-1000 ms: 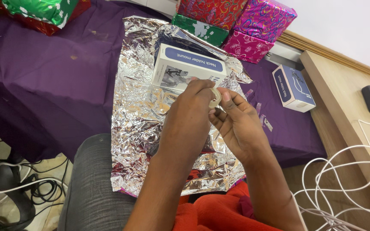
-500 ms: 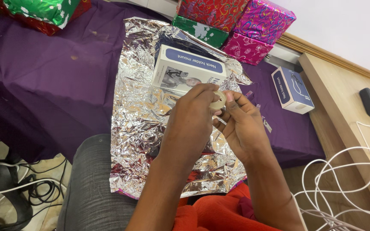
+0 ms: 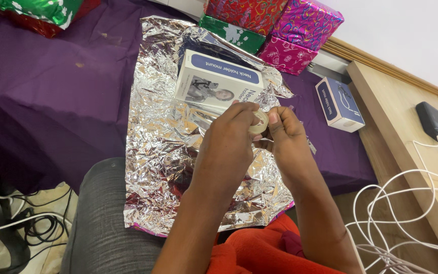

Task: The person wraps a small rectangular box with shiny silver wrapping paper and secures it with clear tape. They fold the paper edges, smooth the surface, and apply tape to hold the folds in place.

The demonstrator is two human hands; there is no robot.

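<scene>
Head view | left hand [image 3: 229, 147] and right hand [image 3: 287, 139] pinch tape roll [image 3: 259, 122] between them, above foil sheet [image 3: 163, 137]

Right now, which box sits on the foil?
The white box with the blue top, just beyond both hands. The smaller blue box lies right of it on the purple cloth.

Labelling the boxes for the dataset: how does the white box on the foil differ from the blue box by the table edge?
The white rectangular cardboard box with a blue band looks larger; the blue rectangular cardboard box looks smaller. The white box lies on the crinkled silver foil sheet; the blue box lies on the purple cloth. The white box sits just beyond the left hand and right hand; the blue box lies off to the right. Both are unwrapped.
</scene>
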